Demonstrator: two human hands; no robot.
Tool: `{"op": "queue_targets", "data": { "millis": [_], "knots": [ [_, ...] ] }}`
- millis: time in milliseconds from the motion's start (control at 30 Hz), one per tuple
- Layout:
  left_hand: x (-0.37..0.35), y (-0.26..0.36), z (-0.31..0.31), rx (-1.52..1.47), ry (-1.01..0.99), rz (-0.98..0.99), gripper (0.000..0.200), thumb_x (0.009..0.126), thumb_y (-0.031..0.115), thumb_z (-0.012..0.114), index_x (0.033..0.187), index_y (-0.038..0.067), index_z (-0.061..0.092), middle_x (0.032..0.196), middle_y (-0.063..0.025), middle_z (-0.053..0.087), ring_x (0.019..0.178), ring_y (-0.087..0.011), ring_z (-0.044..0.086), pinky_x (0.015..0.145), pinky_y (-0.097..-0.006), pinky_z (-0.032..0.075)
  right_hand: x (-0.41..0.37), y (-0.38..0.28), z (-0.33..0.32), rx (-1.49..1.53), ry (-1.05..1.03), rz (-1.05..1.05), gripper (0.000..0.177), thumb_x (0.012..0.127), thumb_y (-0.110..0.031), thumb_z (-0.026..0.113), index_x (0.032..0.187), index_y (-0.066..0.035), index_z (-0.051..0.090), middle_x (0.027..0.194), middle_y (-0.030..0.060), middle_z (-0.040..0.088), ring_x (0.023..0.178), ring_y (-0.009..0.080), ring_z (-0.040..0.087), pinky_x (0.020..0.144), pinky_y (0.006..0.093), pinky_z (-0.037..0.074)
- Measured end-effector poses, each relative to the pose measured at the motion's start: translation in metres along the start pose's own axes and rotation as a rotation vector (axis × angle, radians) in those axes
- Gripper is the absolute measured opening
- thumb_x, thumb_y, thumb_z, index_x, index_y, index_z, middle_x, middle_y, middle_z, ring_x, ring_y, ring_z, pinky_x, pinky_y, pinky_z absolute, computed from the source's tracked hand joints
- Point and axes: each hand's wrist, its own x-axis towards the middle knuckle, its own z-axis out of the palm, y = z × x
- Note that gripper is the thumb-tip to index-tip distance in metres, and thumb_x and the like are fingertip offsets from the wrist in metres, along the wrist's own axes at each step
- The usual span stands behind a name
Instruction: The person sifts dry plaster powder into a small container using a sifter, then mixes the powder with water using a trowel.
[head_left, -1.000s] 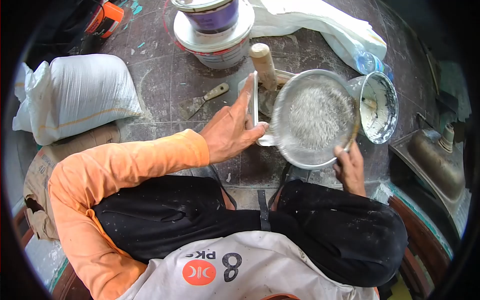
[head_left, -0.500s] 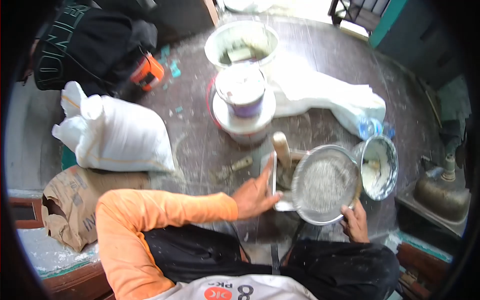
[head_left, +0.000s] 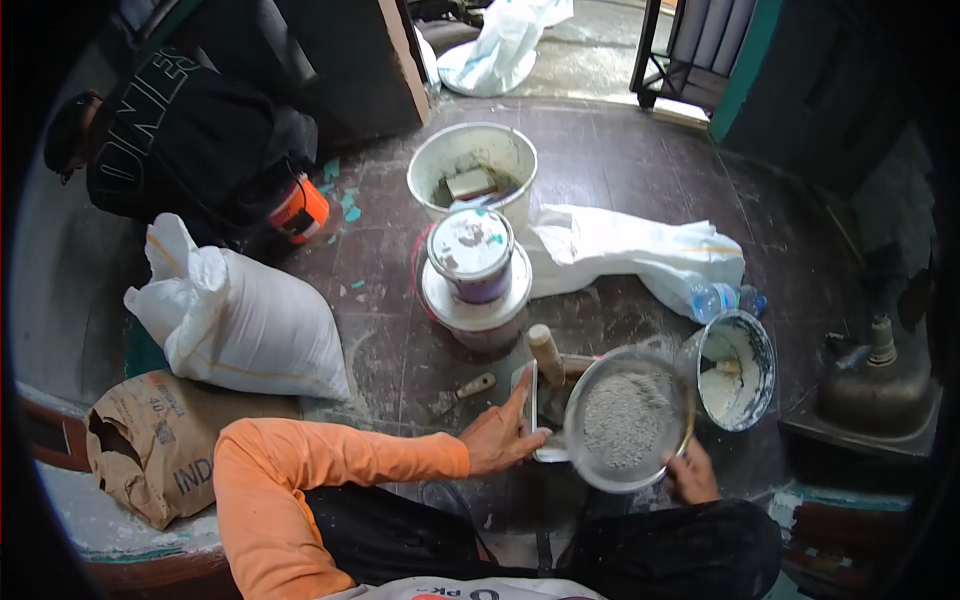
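My right hand (head_left: pixel 692 474) grips the rim of a round metal sieve (head_left: pixel 580 462) at its lower right. Grey powder (head_left: pixel 630 420) lies in the sieve, heaped toward its right side. My left hand (head_left: pixel 500 436) holds the near-left edge of a white container (head_left: pixel 532 400), partly hidden under the sieve. A thick wooden handle (head_left: pixel 545 350) sticks up behind the sieve; its lower end is hidden. Left of the container, a putty knife (head_left: pixel 465 392) lies on the floor. Close to the sieve's right stands a bucket (head_left: pixel 735 372) with whitish paste inside.
Stacked paint pails (head_left: pixel 473 262) and a larger white bucket (head_left: pixel 430 165) stand ahead. A full white sack (head_left: pixel 262 318) and torn brown paper bag (head_left: pixel 150 445) sit left. Beyond them crouches another person (head_left: pixel 190 130) beside an orange pail (head_left: pixel 302 210). A sink (head_left: pixel 870 400) lies right.
The view has tilted up, so everything sits lower in the picture. The sieve is less blurred, and its powder has shifted toward the right. Both hands keep their holds.
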Motion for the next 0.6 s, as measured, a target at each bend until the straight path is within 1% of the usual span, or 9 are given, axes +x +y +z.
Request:
{"op": "queue_targets", "data": {
  "millis": [67, 100, 200, 267, 300, 367, 433, 467, 600],
  "knots": [
    [-0.003, -0.003, 0.003, 0.02, 0.03, 0.013, 0.112, 0.105, 0.026, 0.07, 0.172, 0.004, -0.018, 0.079, -0.0149, 0.073, 0.071, -0.0242, 0.073, 0.076, -0.0394, 0.06, 0.003, -0.016, 0.002, 0.128, 0.042, 0.005, 0.042, 0.106, -0.016, 0.063, 0.146, -0.006, 0.056, 0.098, -0.0027, 0.065, 0.072, 0.0047, 0.055, 0.058, 0.0219, 0.043],
    [-0.001, -0.014, 0.008, 0.027, 0.065, 0.051, 0.113, 0.104, 0.025, 0.071, 0.172, 0.004, -0.017, 0.078, -0.0151, 0.072, 0.07, -0.0246, 0.073, 0.076, -0.0398, 0.06, 0.009, 0.003, -0.006, 0.043, 0.083, 0.015, 0.043, 0.107, -0.018, 0.062, 0.148, -0.007, 0.056, 0.096, -0.0022, 0.065, 0.066, 0.0045, 0.051, 0.056, 0.022, 0.041],
    [0.0, -0.01, 0.007, 0.015, 0.028, -0.045, 0.113, 0.105, 0.025, 0.07, 0.172, 0.004, -0.019, 0.079, -0.0151, 0.073, 0.071, -0.0252, 0.073, 0.077, -0.0403, 0.06, -0.005, 0.008, 0.014, -0.079, 0.067, 0.052, 0.041, 0.108, -0.021, 0.061, 0.147, -0.009, 0.057, 0.093, -0.0037, 0.064, 0.062, 0.0034, 0.049, 0.054, 0.0209, 0.039],
    [0.0, -0.01, 0.003, 0.053, 0.039, 0.011, 0.112, 0.106, 0.025, 0.068, 0.171, 0.003, -0.02, 0.077, -0.0142, 0.072, 0.07, -0.0247, 0.073, 0.077, -0.0404, 0.059, 0.007, 0.01, 0.009, -0.013, 0.095, -0.033, 0.039, 0.108, -0.026, 0.06, 0.144, -0.01, 0.056, 0.081, -0.0055, 0.058, 0.053, 0.003, 0.041, 0.045, 0.0226, 0.031],
    [-0.003, -0.006, 0.002, 0.041, 0.032, 0.02, 0.111, 0.106, 0.025, 0.068, 0.17, 0.002, -0.02, 0.076, -0.0139, 0.071, 0.069, -0.0244, 0.072, 0.077, -0.0404, 0.059, 0.002, -0.018, 0.0, 0.004, 0.055, 0.078, 0.04, 0.108, -0.026, 0.06, 0.144, -0.01, 0.056, 0.086, -0.0049, 0.06, 0.058, 0.004, 0.045, 0.05, 0.0231, 0.036],
    [-0.002, -0.008, 0.003, 0.047, 0.034, 0.035, 0.111, 0.106, 0.026, 0.067, 0.17, 0.001, -0.021, 0.075, -0.0145, 0.071, 0.068, -0.0245, 0.072, 0.076, -0.0401, 0.058, 0.0, -0.021, 0.004, 0.022, 0.067, 0.094, 0.041, 0.108, -0.026, 0.06, 0.146, -0.01, 0.055, 0.085, -0.0056, 0.059, 0.058, 0.004, 0.045, 0.052, 0.0224, 0.036],
    [-0.003, -0.002, 0.003, 0.022, 0.011, -0.012, 0.111, 0.107, 0.026, 0.067, 0.17, 0.001, -0.021, 0.076, -0.0148, 0.071, 0.068, -0.0246, 0.072, 0.076, -0.0399, 0.059, -0.009, -0.011, 0.022, -0.016, 0.0, 0.1, 0.039, 0.108, -0.025, 0.059, 0.145, -0.011, 0.056, 0.08, -0.0078, 0.055, 0.053, 0.0026, 0.041, 0.048, 0.0202, 0.031],
    [-0.001, 0.001, -0.001, 0.013, 0.004, -0.049, 0.111, 0.107, 0.026, 0.067, 0.17, 0.001, -0.021, 0.076, -0.0152, 0.072, 0.069, -0.0246, 0.072, 0.076, -0.0397, 0.059, -0.007, -0.004, 0.027, -0.052, 0.049, 0.019, 0.036, 0.109, -0.023, 0.059, 0.143, -0.011, 0.056, 0.077, -0.0093, 0.052, 0.051, 0.0022, 0.038, 0.047, 0.0193, 0.027],
    [-0.002, -0.005, 0.002, 0.048, 0.016, 0.028, 0.111, 0.106, 0.026, 0.067, 0.17, 0.0, -0.021, 0.075, -0.0147, 0.072, 0.067, -0.0242, 0.072, 0.074, -0.0395, 0.059, 0.006, -0.026, 0.006, 0.072, 0.121, 0.051, 0.036, 0.108, -0.021, 0.058, 0.142, -0.009, 0.056, 0.078, -0.0092, 0.053, 0.052, 0.0028, 0.041, 0.047, 0.0197, 0.027]
  ]
}}
